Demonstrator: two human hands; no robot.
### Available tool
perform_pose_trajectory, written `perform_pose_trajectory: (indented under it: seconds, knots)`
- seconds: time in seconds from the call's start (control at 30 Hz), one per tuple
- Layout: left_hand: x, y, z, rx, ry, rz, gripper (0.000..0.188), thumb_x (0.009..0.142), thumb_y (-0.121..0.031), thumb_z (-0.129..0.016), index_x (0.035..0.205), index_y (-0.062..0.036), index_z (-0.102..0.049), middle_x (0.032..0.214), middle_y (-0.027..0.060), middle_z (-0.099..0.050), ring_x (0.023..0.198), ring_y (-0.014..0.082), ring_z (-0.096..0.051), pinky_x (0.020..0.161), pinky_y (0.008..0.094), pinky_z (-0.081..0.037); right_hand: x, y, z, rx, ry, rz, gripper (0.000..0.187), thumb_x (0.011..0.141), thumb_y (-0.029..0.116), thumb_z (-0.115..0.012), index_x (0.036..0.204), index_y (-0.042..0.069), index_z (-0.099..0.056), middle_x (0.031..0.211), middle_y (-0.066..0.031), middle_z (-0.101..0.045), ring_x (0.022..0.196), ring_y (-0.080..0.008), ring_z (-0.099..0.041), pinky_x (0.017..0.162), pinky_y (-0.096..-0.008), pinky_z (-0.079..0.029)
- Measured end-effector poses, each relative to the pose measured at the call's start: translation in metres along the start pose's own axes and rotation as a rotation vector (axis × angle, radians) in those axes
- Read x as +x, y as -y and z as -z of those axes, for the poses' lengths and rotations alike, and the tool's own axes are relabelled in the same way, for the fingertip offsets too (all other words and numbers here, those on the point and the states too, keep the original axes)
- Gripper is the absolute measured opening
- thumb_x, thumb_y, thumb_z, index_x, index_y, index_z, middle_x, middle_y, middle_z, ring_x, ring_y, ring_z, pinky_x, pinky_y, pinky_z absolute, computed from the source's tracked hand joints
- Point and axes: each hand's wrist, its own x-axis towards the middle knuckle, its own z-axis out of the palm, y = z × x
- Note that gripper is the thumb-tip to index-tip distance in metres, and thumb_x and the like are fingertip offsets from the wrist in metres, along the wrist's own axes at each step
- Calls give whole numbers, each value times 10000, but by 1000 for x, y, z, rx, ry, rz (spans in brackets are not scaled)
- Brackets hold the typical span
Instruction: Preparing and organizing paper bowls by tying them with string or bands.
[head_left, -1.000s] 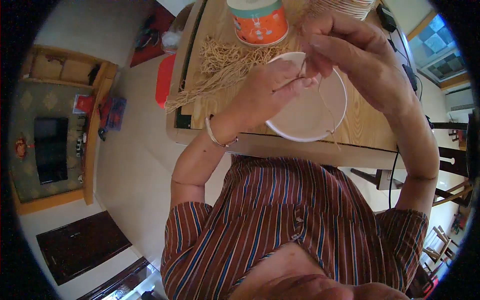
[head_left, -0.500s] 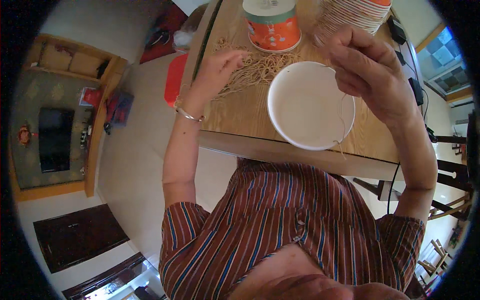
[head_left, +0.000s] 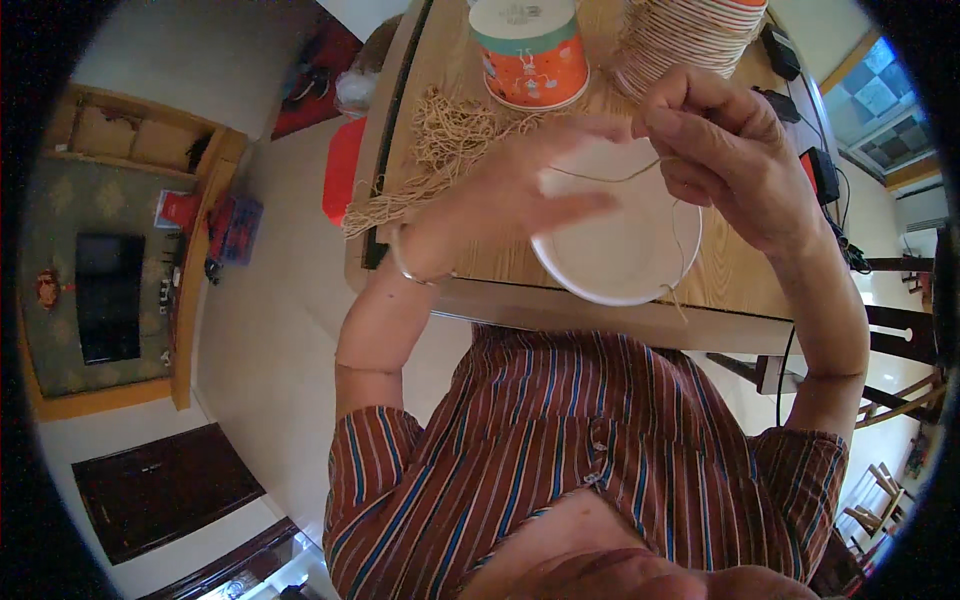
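Note:
Between my hands stands a white round tub (head_left: 625, 250), its pale inside facing up. My right hand (head_left: 725, 150) is closed above its right rim, pinching a thin tan string (head_left: 677, 225) that hangs down to a small knot or loop at the near rim. A length of string also runs leftward from these fingers. My left hand (head_left: 520, 185), wearing a bracelet, is over the tub's left side with thumb and fingers apart, blurred by motion. The leftward string passes close to it; contact is unclear. Behind that hand lies a heap of tan strings (head_left: 450, 140).
An upside-down orange paper tub (head_left: 535, 65) with a green band stands behind the heap. Right of it is a stack of nested paper tubs (head_left: 685, 40). Black adapters (head_left: 780, 52) and cables line the table's right side. A red stool (head_left: 345, 175) is beyond the left edge.
My left hand has swung right from the string heap to over the tub. Strings now trail farther left at the table edge. My right hand stays nearly in place.

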Motion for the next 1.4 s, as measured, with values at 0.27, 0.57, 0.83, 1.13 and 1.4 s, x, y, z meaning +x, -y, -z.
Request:
perform_pose_trajectory:
  seconds: [0.27,0.57,0.83,1.13,1.4]
  knots:
    - [-14,7,42,144,333,256,229,937,-67,-557,1148,-52,-644,941,43,-615,789,118,-588,744,255,-497,-11,-2,35,68,-39,-33,157,940,205,-609,971,53,-636,686,62,-500,522,-22,-401,471,-200,-342]
    - [-21,-12,53,493,83,48,178,898,-130,-599,1032,-46,-681,852,124,-676,743,232,-654,697,361,-515,-18,-21,21,-1126,123,513,148,831,60,-653,976,33,-648,910,-110,-611,709,-238,-582,672,-346,-490]
    - [4,-42,35,972,149,-306,102,748,-124,-625,836,-73,-640,729,81,-635,718,255,-640,686,382,-513,-5,-8,-30,-594,-116,147,419,877,-34,-568,1284,40,-498,1111,-35,-592,713,-54,-562,605,-218,-482]
    - [-2,-46,26,1077,311,-209,87,756,-105,-614,830,-62,-631,721,79,-606,728,246,-621,682,376,-500,9,-46,-28,-464,5,92,497,865,-32,-582,1332,10,-418,995,-105,-627,800,-122,-632,740,-258,-521]
    - [2,-41,24,1087,267,-214,49,757,-110,-598,769,-64,-610,709,86,-622,729,238,-631,682,365,-490,4,-46,-26,-515,-52,-22,205,881,20,-613,1068,2,-530,752,-34,-612,689,-70,-587,617,-226,-490]
